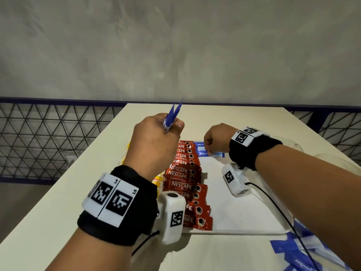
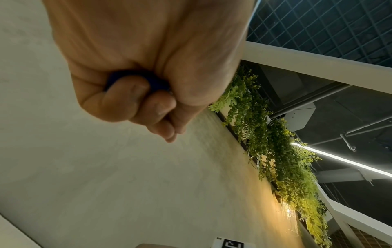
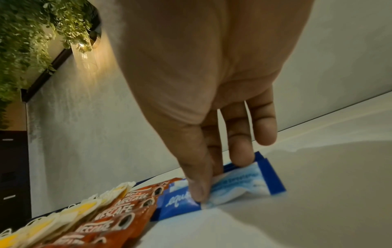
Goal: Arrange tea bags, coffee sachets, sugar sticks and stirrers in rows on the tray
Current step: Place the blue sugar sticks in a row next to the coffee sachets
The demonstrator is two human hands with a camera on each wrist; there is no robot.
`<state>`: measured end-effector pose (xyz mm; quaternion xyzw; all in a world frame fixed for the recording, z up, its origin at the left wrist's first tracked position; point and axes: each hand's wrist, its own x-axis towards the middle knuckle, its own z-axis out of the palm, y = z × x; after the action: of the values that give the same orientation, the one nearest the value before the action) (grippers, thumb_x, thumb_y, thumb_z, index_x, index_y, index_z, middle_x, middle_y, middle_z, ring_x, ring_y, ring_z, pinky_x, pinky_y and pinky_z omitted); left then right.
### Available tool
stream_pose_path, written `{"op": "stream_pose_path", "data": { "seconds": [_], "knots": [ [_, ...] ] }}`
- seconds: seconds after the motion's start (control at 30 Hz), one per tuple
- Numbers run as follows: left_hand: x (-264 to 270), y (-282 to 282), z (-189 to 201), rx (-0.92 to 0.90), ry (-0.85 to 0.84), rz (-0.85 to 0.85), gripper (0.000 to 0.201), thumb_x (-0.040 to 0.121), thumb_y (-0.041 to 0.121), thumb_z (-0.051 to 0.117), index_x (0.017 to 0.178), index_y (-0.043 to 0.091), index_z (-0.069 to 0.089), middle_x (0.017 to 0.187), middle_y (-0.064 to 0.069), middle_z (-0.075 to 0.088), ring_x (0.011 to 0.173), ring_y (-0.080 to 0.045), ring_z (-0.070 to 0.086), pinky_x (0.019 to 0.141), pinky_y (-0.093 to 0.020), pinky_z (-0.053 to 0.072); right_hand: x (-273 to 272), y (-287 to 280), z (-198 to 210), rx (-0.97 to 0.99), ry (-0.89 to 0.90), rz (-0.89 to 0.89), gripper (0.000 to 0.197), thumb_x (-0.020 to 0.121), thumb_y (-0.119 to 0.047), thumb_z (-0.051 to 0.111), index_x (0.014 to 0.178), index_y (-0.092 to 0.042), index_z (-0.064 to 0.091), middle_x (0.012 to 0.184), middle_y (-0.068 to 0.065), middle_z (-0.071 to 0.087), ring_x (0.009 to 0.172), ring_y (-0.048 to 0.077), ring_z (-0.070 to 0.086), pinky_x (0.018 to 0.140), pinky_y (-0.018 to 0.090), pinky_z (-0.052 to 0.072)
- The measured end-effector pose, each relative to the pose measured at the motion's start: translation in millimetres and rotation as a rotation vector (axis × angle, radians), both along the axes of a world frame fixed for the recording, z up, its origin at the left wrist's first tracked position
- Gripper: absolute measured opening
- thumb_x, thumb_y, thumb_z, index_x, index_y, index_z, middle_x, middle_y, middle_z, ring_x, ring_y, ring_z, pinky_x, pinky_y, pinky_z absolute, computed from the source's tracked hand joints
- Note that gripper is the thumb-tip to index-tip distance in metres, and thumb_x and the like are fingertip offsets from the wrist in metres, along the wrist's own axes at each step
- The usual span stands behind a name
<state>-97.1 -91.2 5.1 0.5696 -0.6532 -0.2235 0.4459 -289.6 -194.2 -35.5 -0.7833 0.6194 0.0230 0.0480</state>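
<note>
Sugar row under way on the tray [image 1: 244, 222]: right hand [image 1: 216, 140] is down at the far end, thumb and fingertips [image 3: 241, 156] pinching a blue-and-white sugar sachet [image 3: 237, 186] that lies flat on the tray surface, just beside the far end of the coffee row [image 1: 187, 182]. Two or three blue sachets [image 1: 202, 148] sit there already, overlapping, touching the red ones. Left hand [image 1: 154, 141] hovers above the tray's left half, fist clamped round a bundle of blue sachets [image 1: 172, 118] whose ends stick up out of the fist; the left wrist view shows only a blue edge between curled fingers [image 2: 127, 99]. Yellow tea bags [image 3: 84, 208] form the row left of the coffee; mostly hidden by the left arm in the head view. Right part of the tray is bare white. More blue sachets [image 1: 304, 253] loose on the desk [image 1: 58, 212] near the tray's near right corner. No stirrers seen. Step judged: laying sugar row, early. Next move likely calls for releasing this sachet squared to the coffee row, then drawing one from the left-hand bundle and laying it just nearer, same overlap. Risk: nudging the coffee row out of line.
</note>
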Motion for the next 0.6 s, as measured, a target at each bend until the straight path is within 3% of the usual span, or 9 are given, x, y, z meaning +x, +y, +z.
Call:
{"op": "stream_pose_path", "data": {
  "seconds": [0.13, 0.2, 0.3, 0.37, 0.43, 0.53, 0.6],
  "knots": [
    [1, -1, -1, 0.026, 0.039, -0.055, 0.025, 0.096, 0.038, 0.053, 0.103, 0.018, 0.065, 0.083, 0.004, 0.063, 0.072, -0.005, 0.056, 0.064, -0.023, 0.041, -2, -3, 2, 0.016, -0.004, -0.001, 0.012, 0.081, -0.023, 0.072, 0.091, -0.016, 0.071, 0.094, -0.002, 0.07, 0.089, 0.017, 0.062, 0.065, 0.023, 0.043],
    [2, -1, -2, 0.093, 0.124, -0.139, 0.027, 0.096, 0.037, 0.053, 0.096, 0.014, 0.067, 0.069, 0.006, 0.063, 0.057, -0.005, 0.053, 0.059, -0.026, 0.041, -2, 1, 14, -0.024, -0.101, -0.006, 0.014, 0.083, -0.031, 0.071, 0.089, -0.018, 0.07, 0.088, -0.005, 0.069, 0.084, 0.014, 0.061, 0.061, 0.022, 0.04],
    [4, 4, -1, 0.259, 0.34, -0.308, 0.027, 0.097, 0.03, 0.053, 0.091, 0.007, 0.065, 0.056, 0.003, 0.057, 0.044, -0.01, 0.041, 0.043, -0.022, 0.034, 4, 23, 40, -0.073, -0.55, 0.053, 0.011, 0.089, -0.034, 0.065, 0.087, -0.024, 0.069, 0.077, -0.011, 0.067, 0.072, 0.008, 0.06, 0.066, 0.025, 0.045],
    [6, 7, 1, 0.336, 0.456, -0.404, 0.023, 0.096, 0.026, 0.055, 0.087, 0.007, 0.062, 0.056, -0.003, 0.053, 0.042, -0.012, 0.036, 0.04, -0.022, 0.029, 14, 47, 57, 0.057, -0.951, 0.186, 0.012, 0.091, -0.031, 0.062, 0.09, -0.023, 0.071, 0.077, -0.007, 0.069, 0.07, 0.013, 0.059, 0.069, 0.031, 0.049],
    [5, 7, 1, 0.387, 0.508, -0.477, 0.019, 0.095, 0.023, 0.057, 0.081, 0.011, 0.059, 0.055, -0.005, 0.049, 0.042, -0.012, 0.033, 0.041, -0.021, 0.025, 23, 66, 68, 0.165, -1.191, 0.333, 0.013, 0.088, -0.03, 0.063, 0.089, -0.02, 0.071, 0.078, -0.002, 0.067, 0.071, 0.018, 0.056, 0.068, 0.03, 0.048],
    [2, 9, 0, 0.425, 0.514, -0.524, 0.02, 0.094, 0.018, 0.057, 0.074, 0.013, 0.057, 0.052, -0.006, 0.047, 0.039, -0.013, 0.029, 0.041, -0.021, 0.021, 34, 78, 75, 0.108, -1.194, 0.426, 0.007, 0.087, -0.019, 0.064, 0.088, -0.013, 0.068, 0.078, 0.0, 0.067, 0.065, 0.014, 0.056, 0.064, 0.027, 0.048],
    [2, 11, 1, 0.43, 0.515, -0.544, 0.017, 0.088, 0.023, 0.061, 0.08, 0.01, 0.056, 0.053, -0.007, 0.052, 0.037, -0.013, 0.028, 0.041, -0.02, 0.019, 36, 78, 75, 0.046, -1.166, 0.416, 0.01, 0.087, -0.014, 0.066, 0.089, -0.004, 0.066, 0.083, 0.013, 0.067, 0.069, 0.019, 0.055, 0.067, 0.034, 0.048]
  ]
}}
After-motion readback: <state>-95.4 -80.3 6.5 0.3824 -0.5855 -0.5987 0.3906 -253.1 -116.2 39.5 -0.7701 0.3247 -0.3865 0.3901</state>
